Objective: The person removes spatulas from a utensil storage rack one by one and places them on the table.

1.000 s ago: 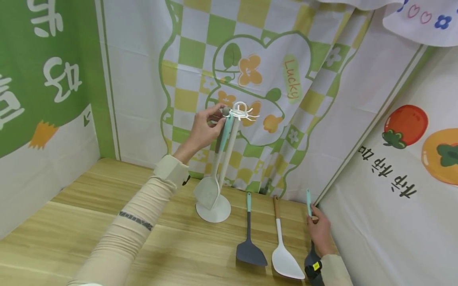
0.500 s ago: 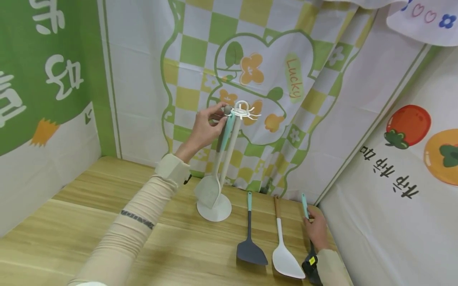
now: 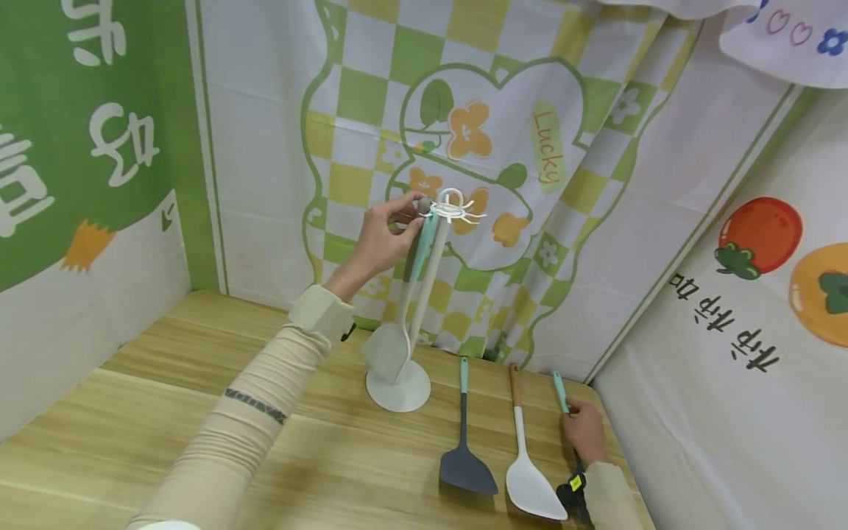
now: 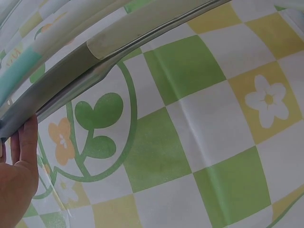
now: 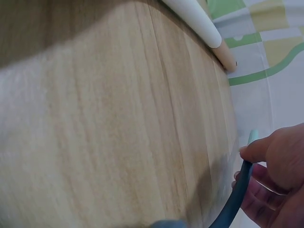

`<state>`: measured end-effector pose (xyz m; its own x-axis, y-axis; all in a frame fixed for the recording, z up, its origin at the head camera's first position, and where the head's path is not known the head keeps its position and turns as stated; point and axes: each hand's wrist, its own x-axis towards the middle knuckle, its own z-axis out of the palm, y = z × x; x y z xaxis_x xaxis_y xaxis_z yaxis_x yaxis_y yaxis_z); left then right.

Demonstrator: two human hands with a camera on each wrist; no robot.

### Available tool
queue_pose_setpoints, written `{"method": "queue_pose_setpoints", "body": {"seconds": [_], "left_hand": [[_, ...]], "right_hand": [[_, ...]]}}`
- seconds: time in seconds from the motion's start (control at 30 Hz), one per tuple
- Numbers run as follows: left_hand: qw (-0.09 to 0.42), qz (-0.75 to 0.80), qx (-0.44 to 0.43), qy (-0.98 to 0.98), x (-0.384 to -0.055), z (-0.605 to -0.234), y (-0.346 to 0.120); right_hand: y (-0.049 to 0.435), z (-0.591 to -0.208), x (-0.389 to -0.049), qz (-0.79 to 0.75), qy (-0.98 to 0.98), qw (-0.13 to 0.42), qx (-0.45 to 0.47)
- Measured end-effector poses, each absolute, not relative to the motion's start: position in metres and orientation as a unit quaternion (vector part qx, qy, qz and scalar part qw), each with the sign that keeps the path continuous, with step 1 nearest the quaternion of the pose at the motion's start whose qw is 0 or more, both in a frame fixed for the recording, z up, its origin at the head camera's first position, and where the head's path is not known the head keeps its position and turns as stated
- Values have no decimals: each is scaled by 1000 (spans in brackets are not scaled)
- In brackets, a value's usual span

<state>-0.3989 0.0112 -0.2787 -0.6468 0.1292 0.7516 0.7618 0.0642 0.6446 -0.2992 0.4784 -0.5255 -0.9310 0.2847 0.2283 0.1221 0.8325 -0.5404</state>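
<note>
1. While my left hand (image 3: pixel 380 237) pinches the grey handle (image 4: pixel 52 83) beside the hooks (image 3: pixel 457 213), missing one could drop it.
2. Pushing sideways might tip the stand (image 3: pixel 430 287).
3. My right hand (image 3: pixel 584 432) pinches a turquoise-handled utensil (image 3: pixel 560 390) at the table's (image 3: pixel 331 456) right; swinging could clip the white spatula (image 3: pixel 530 483).

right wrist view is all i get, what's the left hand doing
Observer: The left hand pinches a grey handle at the top of a white stand.
Operator: anything else up there by that handle
Observer: Yes, a teal handle right next to it.
Operator: and what's past the white tool i can partly see
Observer: Between it and the white stand, a dark spatula lies on the table.
</note>
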Motion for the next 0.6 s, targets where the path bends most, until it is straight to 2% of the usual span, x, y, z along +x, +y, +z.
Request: {"method": "queue_pose_setpoints", "body": {"seconds": [0.6], "left_hand": [[266,-592,-331,-686,-400,-278,9]], "right_hand": [[476,-525,-299,238,-957,131,-102]]}}
